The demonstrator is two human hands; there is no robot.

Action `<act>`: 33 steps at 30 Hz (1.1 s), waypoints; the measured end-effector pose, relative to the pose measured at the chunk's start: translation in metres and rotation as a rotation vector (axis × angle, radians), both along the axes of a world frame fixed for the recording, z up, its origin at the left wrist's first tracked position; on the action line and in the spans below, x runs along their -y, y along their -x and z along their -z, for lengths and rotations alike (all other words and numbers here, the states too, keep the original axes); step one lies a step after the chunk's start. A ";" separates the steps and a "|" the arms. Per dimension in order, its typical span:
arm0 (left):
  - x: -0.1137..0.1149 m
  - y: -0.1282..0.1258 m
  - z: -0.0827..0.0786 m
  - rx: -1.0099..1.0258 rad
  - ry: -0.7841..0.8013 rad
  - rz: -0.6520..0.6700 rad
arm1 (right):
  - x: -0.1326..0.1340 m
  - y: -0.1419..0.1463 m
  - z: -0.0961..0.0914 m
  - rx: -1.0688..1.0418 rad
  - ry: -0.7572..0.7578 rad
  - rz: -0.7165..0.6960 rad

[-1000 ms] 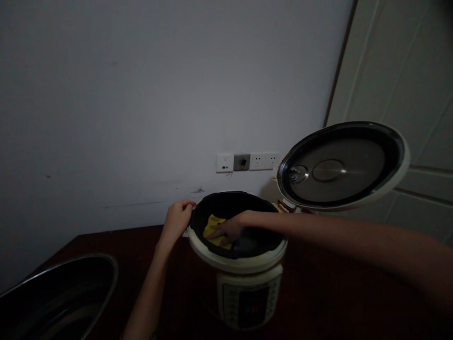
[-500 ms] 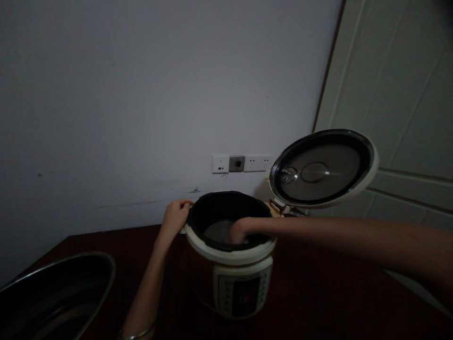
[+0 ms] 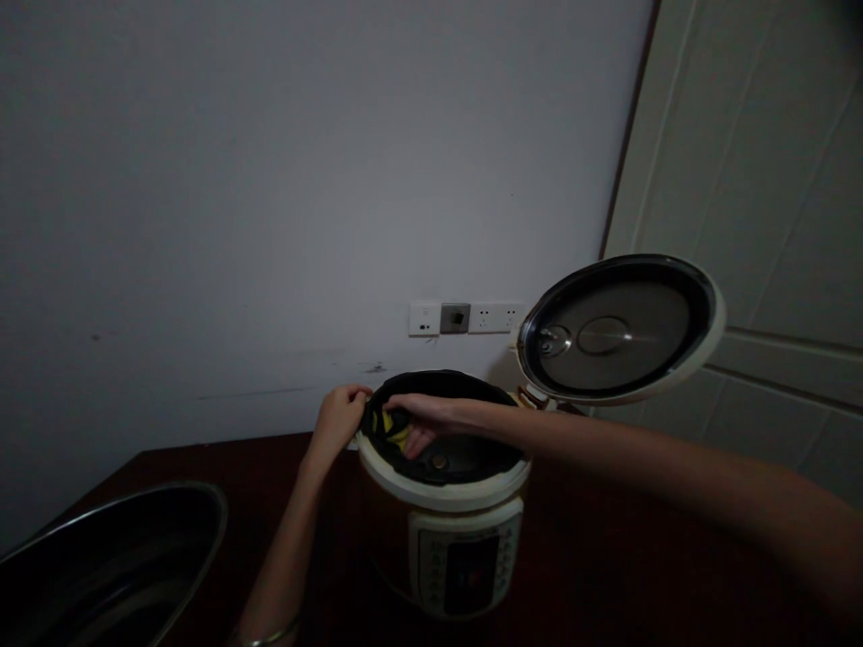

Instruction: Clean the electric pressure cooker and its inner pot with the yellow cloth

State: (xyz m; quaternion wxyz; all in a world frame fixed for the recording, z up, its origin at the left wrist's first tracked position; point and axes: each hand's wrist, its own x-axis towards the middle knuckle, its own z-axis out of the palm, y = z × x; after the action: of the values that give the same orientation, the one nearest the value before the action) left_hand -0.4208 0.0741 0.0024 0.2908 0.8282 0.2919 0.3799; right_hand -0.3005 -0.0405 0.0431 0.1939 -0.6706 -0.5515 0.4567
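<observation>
An electric pressure cooker [image 3: 438,503] stands on the dark table, its lid [image 3: 610,332] swung up and open to the right. My left hand [image 3: 341,415] has its fingers curled over the left edge of the cooker's rim. Inside the dark cavity, my right hand [image 3: 424,420] presses a yellow and black cloth [image 3: 395,429] against the left inner wall. Part of the cloth is hidden by the fingers. A small round knob [image 3: 440,462] shows at the cavity's bottom, below my right hand.
A large metal basin [image 3: 114,566], cut off by the frame, sits at the lower left of the dark red table [image 3: 270,476]. Behind the cooker, sockets and a switch [image 3: 456,318] are set in the pale wall. A panelled door [image 3: 761,225] is at the right.
My right hand has moved from the cavity's bottom up and left to its inner wall, and the cloth now shows. My left hand stays on the rim. The view shifts slightly.
</observation>
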 end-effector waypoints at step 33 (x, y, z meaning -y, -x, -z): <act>0.132 0.065 -0.051 0.491 0.402 0.452 | 0.166 0.046 -0.030 0.077 -1.145 0.389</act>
State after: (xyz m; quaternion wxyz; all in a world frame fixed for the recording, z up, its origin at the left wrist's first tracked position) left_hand -0.4854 -0.0583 0.0530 0.5849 0.6825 0.0922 0.4285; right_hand -0.3468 -0.2064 0.0733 0.5837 -0.5645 -0.5834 0.0189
